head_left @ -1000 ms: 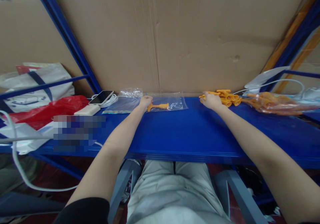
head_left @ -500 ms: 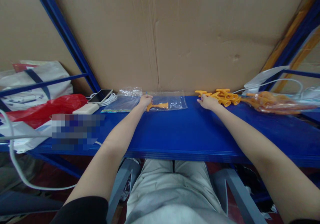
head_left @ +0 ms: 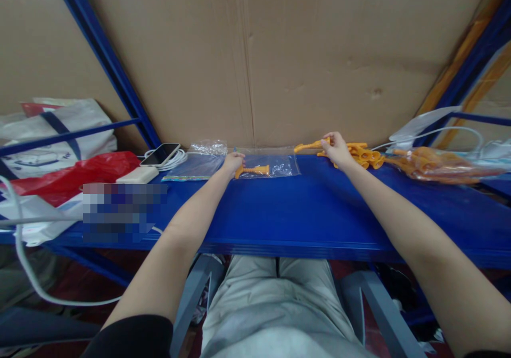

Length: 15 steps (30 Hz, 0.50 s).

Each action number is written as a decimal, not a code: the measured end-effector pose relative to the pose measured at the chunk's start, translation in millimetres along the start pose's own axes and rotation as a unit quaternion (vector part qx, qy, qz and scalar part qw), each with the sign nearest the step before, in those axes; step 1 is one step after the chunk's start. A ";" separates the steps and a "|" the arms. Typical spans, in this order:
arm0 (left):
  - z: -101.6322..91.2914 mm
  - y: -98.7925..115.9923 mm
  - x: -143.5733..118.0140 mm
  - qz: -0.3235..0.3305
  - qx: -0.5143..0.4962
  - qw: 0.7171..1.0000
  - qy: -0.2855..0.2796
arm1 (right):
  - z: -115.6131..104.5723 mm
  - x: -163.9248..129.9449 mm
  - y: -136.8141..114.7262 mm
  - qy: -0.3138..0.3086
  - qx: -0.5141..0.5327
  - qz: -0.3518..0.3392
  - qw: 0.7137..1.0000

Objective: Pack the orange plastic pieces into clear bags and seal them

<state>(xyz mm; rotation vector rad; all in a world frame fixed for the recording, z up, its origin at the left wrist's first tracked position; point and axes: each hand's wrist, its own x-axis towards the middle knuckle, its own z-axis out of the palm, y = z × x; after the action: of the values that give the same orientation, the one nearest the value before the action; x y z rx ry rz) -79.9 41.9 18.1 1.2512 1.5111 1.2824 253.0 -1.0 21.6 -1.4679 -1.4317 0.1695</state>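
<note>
Both hands reach to the far edge of the blue metal shelf board [head_left: 303,209], well apart from each other. Left hand [head_left: 232,162] rests with curled fingers on the near-left corner of a clear plastic zip bag [head_left: 275,164] that lies flat on the board; whether the fingers pinch the film or only press it cannot be told. One orange plastic T-shaped part [head_left: 252,171] lies in that bag, its left end touching the left hand.

Right hand [head_left: 335,148] is closed around a second orange plastic T-shaped piece [head_left: 309,146], lifted just above the board, with the piece sticking out to the left of the fingers, toward the bag. Just right of this hand, touching the wrist side, sits a loose heap of orange plastic parts [head_left: 365,155]. Farther right lies a filled clear bag of orange parts [head_left: 435,164].

Left of the left hand lies another flat clear bag [head_left: 194,166], then a smartphone [head_left: 162,155] on a coiled white cable, a white power brick [head_left: 138,175] and a crumpled red plastic bag [head_left: 75,172]. Brown corrugated cardboard [head_left: 255,55] forms the wall behind everything.
</note>
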 end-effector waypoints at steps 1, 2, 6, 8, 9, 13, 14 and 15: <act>-0.2 -0.1 0.0 0.001 -0.001 1.000 -0.003 | 0.5 -0.4 -1.9 -0.014 0.030 0.012 0.999; -0.5 -0.3 0.1 0.001 -0.001 1.000 -0.005 | 1.0 -1.9 -4.3 -0.033 0.052 0.022 0.998; -0.7 -1.9 1.8 -0.004 0.006 1.000 -0.010 | 3.8 -13.1 -15.1 -0.110 0.087 0.051 0.989; -0.3 -2.6 2.9 -0.005 0.013 1.000 -0.015 | 6.2 -19.2 -19.5 -0.141 0.107 0.074 0.981; 0.0 -2.7 3.2 -0.006 0.016 1.000 -0.021 | 7.6 -22.1 -21.4 -0.154 0.121 0.088 0.977; 3.2 -1.5 -0.3 -0.015 0.029 0.996 -0.081 | 15.4 -31.6 -27.4 -0.199 0.205 0.135 0.949; 4.3 -1.0 -2.4 -0.017 0.032 0.994 -0.102 | 17.9 -33.5 -28.6 -0.208 0.228 0.148 0.940; 5.5 -0.4 -4.7 -0.019 0.035 0.992 -0.121 | 20.8 -35.3 -29.8 -0.213 0.248 0.163 0.931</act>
<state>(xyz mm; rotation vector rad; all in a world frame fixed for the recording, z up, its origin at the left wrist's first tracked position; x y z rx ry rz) -73.7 38.5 16.5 1.3642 1.4078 1.0200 209.1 -25.2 14.7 -1.2690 -1.3289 1.0372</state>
